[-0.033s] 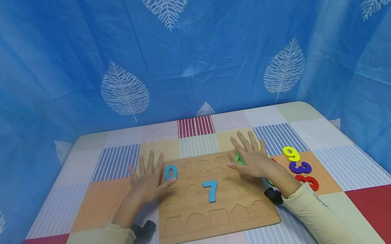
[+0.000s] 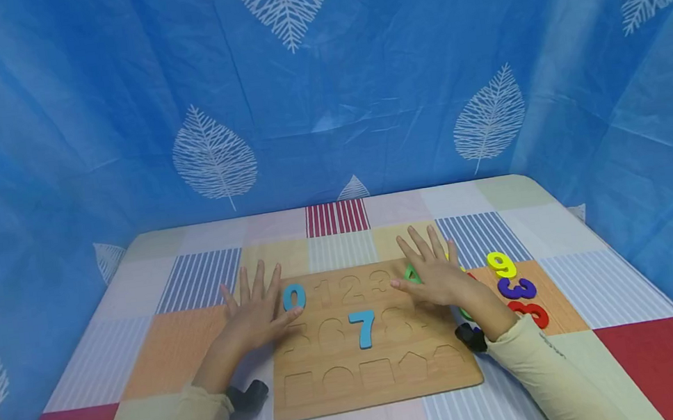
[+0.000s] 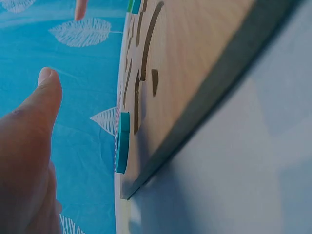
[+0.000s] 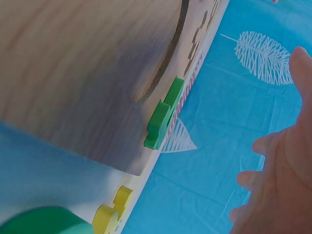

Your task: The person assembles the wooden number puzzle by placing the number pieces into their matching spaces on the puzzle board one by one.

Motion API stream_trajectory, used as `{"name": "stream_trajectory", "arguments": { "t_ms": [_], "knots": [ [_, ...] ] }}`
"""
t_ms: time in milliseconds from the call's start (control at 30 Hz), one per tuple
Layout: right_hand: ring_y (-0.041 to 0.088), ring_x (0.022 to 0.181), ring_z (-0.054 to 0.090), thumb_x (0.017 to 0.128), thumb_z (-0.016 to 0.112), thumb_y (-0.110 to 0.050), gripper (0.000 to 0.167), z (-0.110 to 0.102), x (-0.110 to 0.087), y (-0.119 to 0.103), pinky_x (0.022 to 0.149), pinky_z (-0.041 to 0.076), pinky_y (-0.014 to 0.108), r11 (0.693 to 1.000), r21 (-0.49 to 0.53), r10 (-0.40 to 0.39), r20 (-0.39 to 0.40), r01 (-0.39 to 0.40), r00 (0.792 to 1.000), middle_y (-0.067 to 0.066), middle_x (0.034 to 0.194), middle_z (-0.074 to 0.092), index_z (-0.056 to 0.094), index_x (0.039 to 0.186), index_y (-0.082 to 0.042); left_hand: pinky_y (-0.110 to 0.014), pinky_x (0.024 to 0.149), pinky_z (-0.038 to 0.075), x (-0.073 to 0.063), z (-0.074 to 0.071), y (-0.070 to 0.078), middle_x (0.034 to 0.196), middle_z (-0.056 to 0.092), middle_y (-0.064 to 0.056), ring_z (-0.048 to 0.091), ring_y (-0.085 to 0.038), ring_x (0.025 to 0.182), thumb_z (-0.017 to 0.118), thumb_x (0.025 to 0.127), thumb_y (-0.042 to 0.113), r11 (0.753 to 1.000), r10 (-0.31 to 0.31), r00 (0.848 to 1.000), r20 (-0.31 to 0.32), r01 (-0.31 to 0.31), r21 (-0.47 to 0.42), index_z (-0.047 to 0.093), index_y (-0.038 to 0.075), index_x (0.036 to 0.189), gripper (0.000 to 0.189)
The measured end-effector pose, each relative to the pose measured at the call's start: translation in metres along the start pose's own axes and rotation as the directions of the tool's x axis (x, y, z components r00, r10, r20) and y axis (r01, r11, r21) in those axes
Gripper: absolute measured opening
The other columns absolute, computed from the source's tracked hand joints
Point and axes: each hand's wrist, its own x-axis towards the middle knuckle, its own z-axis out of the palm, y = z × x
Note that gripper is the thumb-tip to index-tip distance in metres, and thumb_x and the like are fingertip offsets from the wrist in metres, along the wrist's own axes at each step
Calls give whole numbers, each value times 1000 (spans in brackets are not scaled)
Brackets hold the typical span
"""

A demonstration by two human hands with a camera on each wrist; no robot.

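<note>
A wooden number puzzle board (image 2: 378,397) lies on the table with cut-out digit and shape recesses. My left hand (image 2: 256,321) is over its left edge, fingers spread and straight, holding nothing. Close to that thumb is a blue 0 (image 2: 293,287), also in the left wrist view as a blue piece (image 3: 123,141). Over the board's upper right, my right hand (image 2: 436,276) spreads its fingers, holding nothing. It partly hides a green 4 (image 2: 411,274), which stands proud of the board in the right wrist view. A blue 7 (image 2: 364,329) sits in the middle row.
Right of the board lie a yellow 9 or 6 (image 2: 501,265), a purple 3 (image 2: 517,288) and a red 8 (image 2: 529,314). More pieces, including a yellow one (image 4: 112,212), are partly hidden by the right hand. A blue leaf-print curtain (image 2: 341,97) surrounds the table.
</note>
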Motion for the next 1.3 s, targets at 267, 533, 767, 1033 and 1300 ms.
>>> {"name": "stream_trajectory", "arguments": {
  "t_ms": [267, 533, 767, 1033, 1300],
  "knots": [
    [43, 137, -15, 86, 48, -56, 85, -8, 5, 8, 101, -4, 70, 1000, -20, -8, 24, 8, 1000, 15, 154, -5, 7, 148, -14, -74, 95, -11, -1, -2, -1, 152, -3, -22, -9, -51, 134, 47, 85, 59, 999, 9, 1000, 12, -9, -35, 8, 12, 148, 88],
    [43, 136, -18, 81, 56, -58, 95, -21, 1, 30, 100, -8, 70, 998, 44, -51, 58, 48, 997, 15, 154, -6, 4, 148, -15, -74, 93, -12, -16, -2, -12, 151, -5, -26, -11, -53, 133, 46, 85, 60, 995, 6, 993, 116, 6, -104, 3, 9, 147, 91],
    [54, 133, -9, 77, 66, -49, 93, -32, -13, 63, 98, -2, 73, 998, 49, -40, 123, 34, 992, 23, 151, 7, 15, 147, -14, -73, 92, -17, -20, 1, -15, 149, -4, -28, -10, -55, 132, 51, 84, 58, 982, 59, 982, 181, -24, -190, -3, 10, 147, 96],
    [57, 131, 0, 70, 74, -42, 90, -43, -22, 83, 98, 3, 73, 999, 35, 10, 228, -18, 974, 23, 148, 20, 30, 142, -13, -73, 90, -20, -21, 6, -17, 150, -6, -28, -17, -53, 131, 58, 79, 58, 964, 63, 964, 258, 8, -265, -6, 9, 146, 106],
    [50, 115, 34, 68, 78, -26, 63, -41, -31, 96, 88, 33, 68, 1000, 6, 5, 309, -8, 951, 21, 131, 43, 52, 125, -13, -74, 91, -17, -16, 16, -17, 151, -8, -22, -15, -51, 133, 61, 74, 61, 971, 88, 965, 247, -27, -239, -4, 9, 147, 110]
  ]
}}
